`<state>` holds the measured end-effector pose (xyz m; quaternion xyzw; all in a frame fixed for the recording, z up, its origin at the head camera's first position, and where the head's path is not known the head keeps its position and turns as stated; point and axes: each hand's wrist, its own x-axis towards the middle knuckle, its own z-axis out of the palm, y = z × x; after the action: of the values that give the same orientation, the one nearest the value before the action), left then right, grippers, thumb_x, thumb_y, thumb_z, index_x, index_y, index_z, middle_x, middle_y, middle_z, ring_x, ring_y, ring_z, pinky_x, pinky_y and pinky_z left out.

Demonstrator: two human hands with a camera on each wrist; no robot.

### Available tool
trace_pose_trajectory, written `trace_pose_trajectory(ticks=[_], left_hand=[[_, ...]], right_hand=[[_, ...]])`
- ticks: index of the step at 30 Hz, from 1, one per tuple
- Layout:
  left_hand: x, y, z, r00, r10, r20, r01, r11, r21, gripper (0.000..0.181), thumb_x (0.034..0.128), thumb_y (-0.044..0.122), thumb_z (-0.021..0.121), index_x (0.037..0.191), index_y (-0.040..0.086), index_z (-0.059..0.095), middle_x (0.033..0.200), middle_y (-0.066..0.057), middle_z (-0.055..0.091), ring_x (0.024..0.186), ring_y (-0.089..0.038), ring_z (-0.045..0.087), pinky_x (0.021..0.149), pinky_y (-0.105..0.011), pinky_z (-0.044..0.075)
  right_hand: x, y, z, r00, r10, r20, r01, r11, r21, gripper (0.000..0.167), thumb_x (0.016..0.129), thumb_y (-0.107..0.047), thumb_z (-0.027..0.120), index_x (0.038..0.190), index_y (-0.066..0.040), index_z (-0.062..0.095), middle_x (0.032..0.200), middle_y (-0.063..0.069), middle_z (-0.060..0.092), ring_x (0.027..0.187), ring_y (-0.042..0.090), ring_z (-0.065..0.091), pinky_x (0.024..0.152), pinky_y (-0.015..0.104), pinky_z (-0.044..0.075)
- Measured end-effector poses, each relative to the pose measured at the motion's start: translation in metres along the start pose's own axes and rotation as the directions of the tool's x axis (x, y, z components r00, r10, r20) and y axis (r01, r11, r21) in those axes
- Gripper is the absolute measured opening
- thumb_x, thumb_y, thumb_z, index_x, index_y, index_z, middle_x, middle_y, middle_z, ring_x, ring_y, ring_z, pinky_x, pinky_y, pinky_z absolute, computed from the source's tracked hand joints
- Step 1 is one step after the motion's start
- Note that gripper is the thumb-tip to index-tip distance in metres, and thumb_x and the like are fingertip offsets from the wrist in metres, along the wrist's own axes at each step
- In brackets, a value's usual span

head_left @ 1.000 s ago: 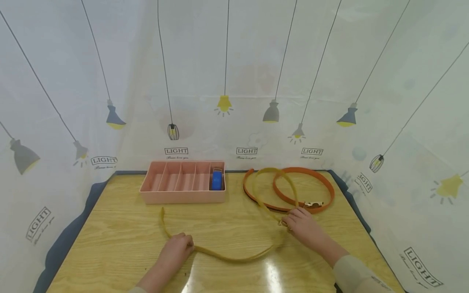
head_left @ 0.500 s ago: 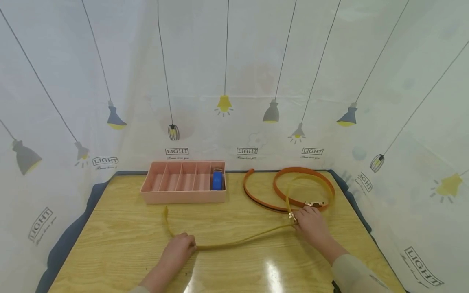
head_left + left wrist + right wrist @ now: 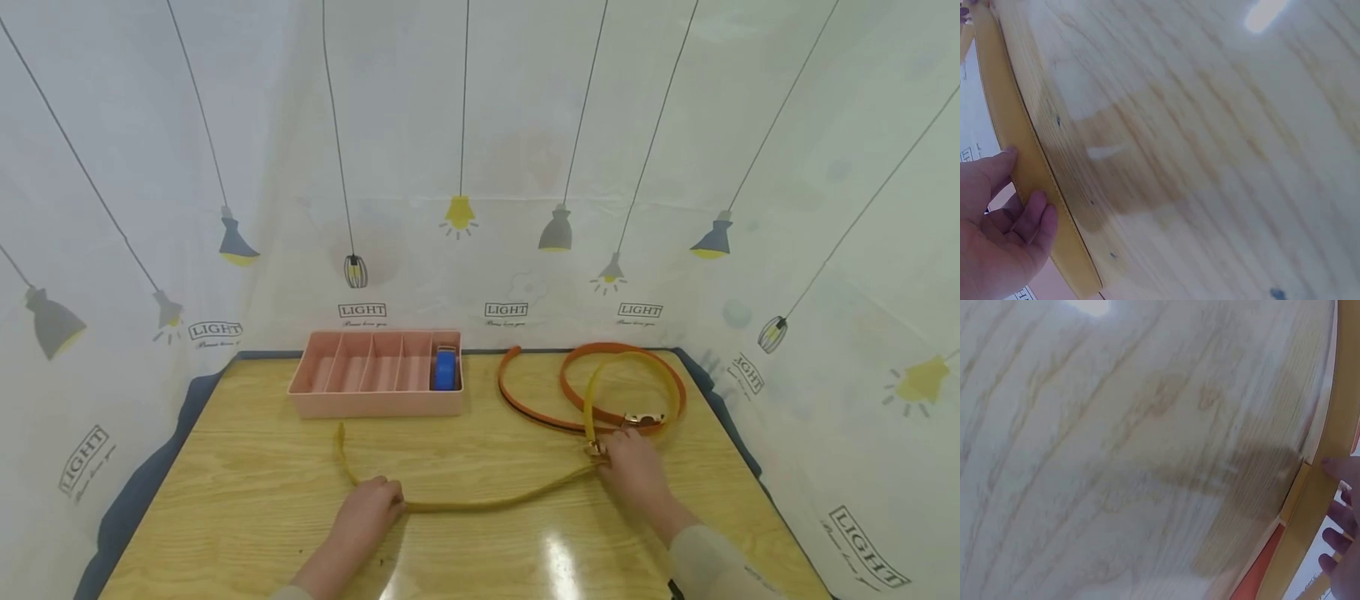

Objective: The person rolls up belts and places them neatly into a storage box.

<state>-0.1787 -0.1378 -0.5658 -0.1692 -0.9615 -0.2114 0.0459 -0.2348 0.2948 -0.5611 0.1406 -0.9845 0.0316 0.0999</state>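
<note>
Well, I see the left hand (image 3: 367, 510) pinching the yellow belt (image 3: 487, 505) in front of the pink tray (image 3: 375, 406); the right hand's grip (image 3: 634, 468) clamps that belt beside its buckle (image 3: 595, 448), front-right of the tray.

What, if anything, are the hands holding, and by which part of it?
A yellow belt: the left hand grips it just short of its free end, the right hand beside its gold buckle.
</note>
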Motion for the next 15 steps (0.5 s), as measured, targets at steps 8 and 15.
trace_pose_trajectory(ticks=[8,15], left_hand=[[0.007,-0.002,0.006,1.000,0.014,-0.018,-0.014,1.000,0.001,0.014,0.0785,0.012,0.078,0.075,0.014,0.064,0.069,0.006,0.052,0.061,-0.010,0.049,0.055,-0.028,0.044],[0.012,0.003,0.010,1.000,-0.001,-0.007,0.001,1.000,0.015,0.014,0.0814,0.011,0.076,0.076,0.014,0.064,0.070,0.005,0.053,0.061,-0.012,0.051,0.055,-0.029,0.044]], right_hand=[[-0.006,-0.026,-0.001,0.993,-0.025,-0.117,0.021,0.999,-0.032,0.040,0.071,-0.005,0.077,0.109,-0.001,0.066,0.111,0.018,0.060,0.098,0.037,0.055,0.079,0.051,0.048],[-0.013,-0.069,-0.003,0.994,-0.099,-0.055,0.101,0.995,0.029,0.046,0.069,0.004,0.077,0.112,-0.002,0.065,0.115,0.019,0.059,0.100,0.036,0.059,0.079,0.048,0.052]])
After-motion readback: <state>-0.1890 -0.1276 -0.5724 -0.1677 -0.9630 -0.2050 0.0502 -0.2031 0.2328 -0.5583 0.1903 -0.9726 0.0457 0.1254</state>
